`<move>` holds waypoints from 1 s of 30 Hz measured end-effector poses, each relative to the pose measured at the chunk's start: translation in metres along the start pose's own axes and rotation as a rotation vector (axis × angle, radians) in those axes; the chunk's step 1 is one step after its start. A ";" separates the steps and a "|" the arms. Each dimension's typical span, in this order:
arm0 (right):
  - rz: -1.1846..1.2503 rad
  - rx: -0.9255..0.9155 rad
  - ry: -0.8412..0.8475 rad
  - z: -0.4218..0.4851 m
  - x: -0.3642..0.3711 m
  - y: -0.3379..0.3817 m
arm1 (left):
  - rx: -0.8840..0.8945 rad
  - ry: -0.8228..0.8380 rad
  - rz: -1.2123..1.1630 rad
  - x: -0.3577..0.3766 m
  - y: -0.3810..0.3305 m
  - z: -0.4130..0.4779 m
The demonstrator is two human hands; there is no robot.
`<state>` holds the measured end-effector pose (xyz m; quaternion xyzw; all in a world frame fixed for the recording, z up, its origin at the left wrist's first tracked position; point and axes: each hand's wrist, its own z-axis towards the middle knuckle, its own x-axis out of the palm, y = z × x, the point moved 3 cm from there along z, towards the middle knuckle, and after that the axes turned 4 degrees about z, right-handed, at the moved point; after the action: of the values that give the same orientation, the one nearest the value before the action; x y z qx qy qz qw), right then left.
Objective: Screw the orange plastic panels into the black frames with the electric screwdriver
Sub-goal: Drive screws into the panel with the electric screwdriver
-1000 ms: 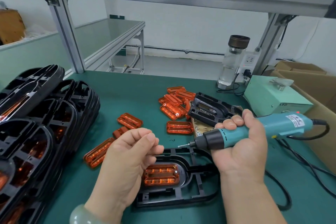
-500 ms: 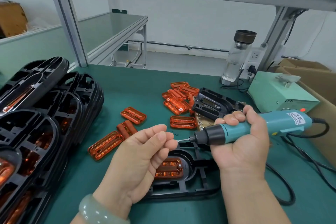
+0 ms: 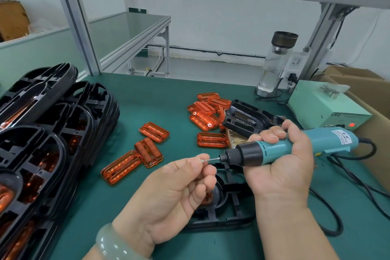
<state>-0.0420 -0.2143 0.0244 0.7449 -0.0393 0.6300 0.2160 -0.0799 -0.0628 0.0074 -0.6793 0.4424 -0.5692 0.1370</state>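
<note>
While the screw meets the bit: my left hand pinches a small screw between thumb and forefinger, right at the tip of the bit.
Right hand: wrapped round the teal barrel of the electric screwdriver, held roughly level above the bench.
Work piece: one black frame lies flat beneath both hands; the orange panel seated in it is mostly hidden.
Spares: loose orange panels lie further back; a stack of frames stands at my left.
Handling: I judge the screw tiny, light and slick, easy to drop. The panel looks like thin hard plastic, liable to crack if overdriven, so I would steady the frame by its outer rim.
Writing: "LED" on the pale green box; the screwdriver's white sticker is too small to read.
</note>
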 end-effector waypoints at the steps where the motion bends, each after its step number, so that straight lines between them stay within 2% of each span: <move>1: -0.003 -0.001 0.000 0.000 0.000 0.000 | 0.000 0.002 0.003 0.000 0.000 0.000; 24: -0.041 -0.038 0.048 0.002 -0.003 -0.003 | 0.217 -0.043 0.253 -0.005 0.000 0.003; 26: -0.055 -0.051 0.067 0.002 -0.003 -0.002 | 0.256 -0.070 0.308 -0.007 -0.001 0.003; 30: -0.082 -0.083 0.114 -0.001 -0.001 -0.002 | 0.390 -0.167 0.562 -0.010 -0.003 0.002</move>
<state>-0.0422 -0.2125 0.0226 0.6992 -0.0226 0.6599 0.2743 -0.0763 -0.0541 0.0024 -0.5363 0.4824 -0.5253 0.4514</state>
